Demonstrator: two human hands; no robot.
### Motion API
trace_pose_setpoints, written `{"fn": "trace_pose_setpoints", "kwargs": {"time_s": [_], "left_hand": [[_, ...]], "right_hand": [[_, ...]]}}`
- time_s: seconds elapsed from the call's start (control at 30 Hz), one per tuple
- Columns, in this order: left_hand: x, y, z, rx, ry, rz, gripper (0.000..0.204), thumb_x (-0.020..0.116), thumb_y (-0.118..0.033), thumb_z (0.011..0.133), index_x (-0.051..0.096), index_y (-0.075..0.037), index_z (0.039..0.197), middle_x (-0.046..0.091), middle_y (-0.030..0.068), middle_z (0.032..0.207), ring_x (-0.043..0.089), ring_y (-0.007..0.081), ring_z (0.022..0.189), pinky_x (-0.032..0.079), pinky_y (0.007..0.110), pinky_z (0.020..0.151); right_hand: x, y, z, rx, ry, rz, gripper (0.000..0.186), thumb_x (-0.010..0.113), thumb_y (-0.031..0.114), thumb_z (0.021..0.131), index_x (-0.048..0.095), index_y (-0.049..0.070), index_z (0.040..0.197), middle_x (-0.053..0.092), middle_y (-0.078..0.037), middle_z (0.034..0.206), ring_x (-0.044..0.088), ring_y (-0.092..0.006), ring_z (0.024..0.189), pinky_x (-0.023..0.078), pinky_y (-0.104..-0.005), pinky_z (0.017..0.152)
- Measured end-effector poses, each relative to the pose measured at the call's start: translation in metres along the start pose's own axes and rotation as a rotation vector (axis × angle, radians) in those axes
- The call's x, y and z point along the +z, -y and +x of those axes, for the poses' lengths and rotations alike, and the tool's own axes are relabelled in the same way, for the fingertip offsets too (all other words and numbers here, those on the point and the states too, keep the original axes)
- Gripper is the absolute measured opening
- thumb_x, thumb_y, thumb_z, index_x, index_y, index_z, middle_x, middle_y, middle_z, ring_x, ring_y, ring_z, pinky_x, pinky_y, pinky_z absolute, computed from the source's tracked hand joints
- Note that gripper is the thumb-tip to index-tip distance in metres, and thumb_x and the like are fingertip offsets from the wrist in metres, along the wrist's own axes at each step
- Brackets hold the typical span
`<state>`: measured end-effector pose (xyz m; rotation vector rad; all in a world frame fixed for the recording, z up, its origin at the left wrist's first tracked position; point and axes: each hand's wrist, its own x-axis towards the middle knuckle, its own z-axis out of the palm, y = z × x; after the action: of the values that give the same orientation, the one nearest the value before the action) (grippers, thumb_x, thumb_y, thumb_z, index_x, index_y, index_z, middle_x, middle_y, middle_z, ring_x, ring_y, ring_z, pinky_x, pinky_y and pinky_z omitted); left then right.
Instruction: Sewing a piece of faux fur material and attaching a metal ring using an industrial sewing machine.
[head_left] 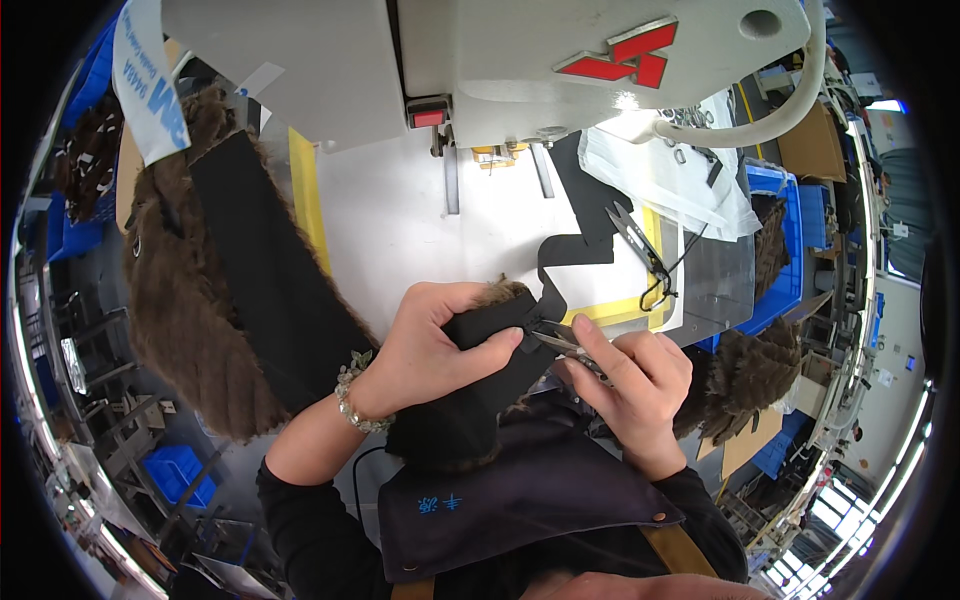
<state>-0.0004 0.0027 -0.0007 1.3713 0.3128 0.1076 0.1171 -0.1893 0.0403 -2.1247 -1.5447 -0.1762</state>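
While left hand (425, 345) grips black fabric piece (480, 375) at near bench edge, right hand (630, 385) closes on small snips (562, 342); blades touch fabric's right end, its long axis slanting toward body.

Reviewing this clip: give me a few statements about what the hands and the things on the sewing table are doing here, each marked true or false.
1. The left hand grips a folded black fabric piece with a brown fur edge. True.
2. The right hand is empty. False: it holds small metal thread snips against the fabric.
3. A second pair of snips lies on the white table beside a clear plastic sheet. True.
4. The left wrist is bare. False: it wears a beaded bracelet.
5. A long strip of brown fur with black backing lies to the person's left. True.
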Motion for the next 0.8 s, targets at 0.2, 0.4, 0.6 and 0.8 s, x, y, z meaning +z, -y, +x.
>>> {"fn": "trace_pose_setpoints", "kwargs": {"time_s": [0.2,0.4,0.6,0.8], "left_hand": [[0.0002,-0.0008,0.0009,-0.01,0.004,-0.002,0.014,0.069,-0.006,0.079,0.065,0.005,0.086,0.063,0.0006,0.069,0.054,0.0021,0.067,0.047,0.021,0.059],[-0.001,-0.0022,0.0015,-0.021,0.011,-0.004,0.014,0.069,-0.006,0.079,0.066,0.005,0.087,0.064,0.0004,0.069,0.054,0.0019,0.067,0.048,0.021,0.059],[-0.0006,-0.0015,0.0006,-0.029,0.008,-0.01,0.014,0.069,-0.007,0.08,0.066,0.005,0.086,0.064,0.0002,0.069,0.054,0.0017,0.067,0.048,0.021,0.059],[-0.0012,0.0006,0.0013,-0.034,0.012,-0.012,0.014,0.069,-0.006,0.08,0.066,0.005,0.087,0.064,-0.0002,0.07,0.054,0.0016,0.068,0.048,0.021,0.059]], "right_hand": [[-0.0004,-0.0014,-0.0011,0.002,0.0,-0.014,0.051,0.082,0.014,0.061,0.071,0.011,0.111,0.042,0.003,0.064,0.042,-0.0109,0.05,0.032,-0.0261,0.046],[-0.0006,-0.0017,-0.0001,-0.001,0.003,-0.024,0.051,0.082,0.014,0.062,0.071,0.011,0.112,0.043,0.003,0.064,0.042,-0.0109,0.051,0.032,-0.0261,0.046],[-0.0004,-0.0021,0.0006,-0.02,-0.003,-0.017,0.051,0.082,0.014,0.061,0.071,0.011,0.111,0.044,0.003,0.064,0.043,-0.0106,0.051,0.032,-0.026,0.046],[0.0008,-0.0018,-0.0009,-0.017,-0.003,-0.033,0.051,0.082,0.014,0.061,0.071,0.01,0.111,0.045,0.003,0.065,0.044,-0.0105,0.051,0.032,-0.0258,0.046]]}}
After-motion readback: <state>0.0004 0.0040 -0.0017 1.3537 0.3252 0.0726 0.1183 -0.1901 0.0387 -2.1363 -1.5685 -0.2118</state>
